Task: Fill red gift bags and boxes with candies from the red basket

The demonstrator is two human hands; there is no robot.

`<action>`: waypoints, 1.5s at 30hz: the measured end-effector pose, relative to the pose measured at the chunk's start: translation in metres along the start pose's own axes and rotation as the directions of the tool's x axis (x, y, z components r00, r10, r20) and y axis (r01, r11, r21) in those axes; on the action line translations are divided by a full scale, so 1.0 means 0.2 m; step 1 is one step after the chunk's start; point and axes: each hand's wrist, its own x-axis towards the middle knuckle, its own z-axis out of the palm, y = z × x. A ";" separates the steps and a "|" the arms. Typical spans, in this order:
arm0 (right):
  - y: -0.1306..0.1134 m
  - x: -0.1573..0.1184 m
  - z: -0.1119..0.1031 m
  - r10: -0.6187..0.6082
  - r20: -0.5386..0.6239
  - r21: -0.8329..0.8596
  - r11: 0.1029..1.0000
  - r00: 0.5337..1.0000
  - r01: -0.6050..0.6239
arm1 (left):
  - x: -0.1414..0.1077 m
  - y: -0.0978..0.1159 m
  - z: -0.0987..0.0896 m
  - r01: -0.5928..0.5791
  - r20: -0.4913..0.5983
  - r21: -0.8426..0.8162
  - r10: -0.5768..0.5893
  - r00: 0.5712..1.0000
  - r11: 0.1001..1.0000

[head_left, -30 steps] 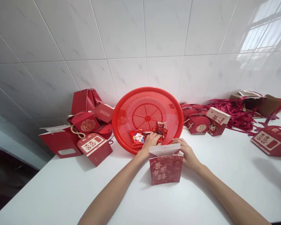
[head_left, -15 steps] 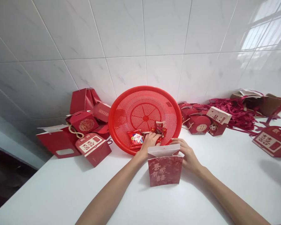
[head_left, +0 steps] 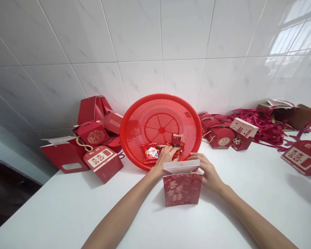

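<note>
A red plastic colander [head_left: 161,119] leans tilted against the wall with its opening facing me. In its lower part lie a red-wrapped snack packet [head_left: 151,153] and several small wrapped sweets [head_left: 178,141]. My left hand [head_left: 167,155] reaches over the colander's rim, its fingers bent loosely over the sweets; I see no item clearly gripped. Upright on the table in front stands a dark red paper gift box [head_left: 181,190] with pale lettering and an open top. My right hand [head_left: 206,169] rests at the box's right rear edge, fingers stretched out, its thumb hidden behind the box.
Several red gift boxes [head_left: 103,162] are heaped left of the colander. More red boxes [head_left: 221,136] stand on its right, beside a pile of dark red ribbon [head_left: 264,126] and brown bags [head_left: 298,117]. Another red box [head_left: 300,157] lies at far right. A tiled wall [head_left: 181,79] backs the white table [head_left: 67,214].
The view has shifted very slightly. Both hands, the gift box and the colander stay in almost the same places.
</note>
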 end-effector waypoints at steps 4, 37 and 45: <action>0.01 -0.01 0.01 0.002 0.017 -0.023 1.000 1.000 -0.002 | 0.00 0.00 -0.01 -0.005 0.007 -0.007 0.005 1.000 1.000; 0.13 0.20 0.33 0.319 0.035 -0.208 0.929 0.947 -0.305 | 0.00 0.03 -0.06 -0.022 -0.076 -0.089 0.015 0.997 0.996; 0.14 0.19 0.34 0.372 0.045 -0.272 0.898 0.927 -0.347 | -0.01 0.04 -0.06 0.004 -0.170 -0.078 -0.017 0.985 0.997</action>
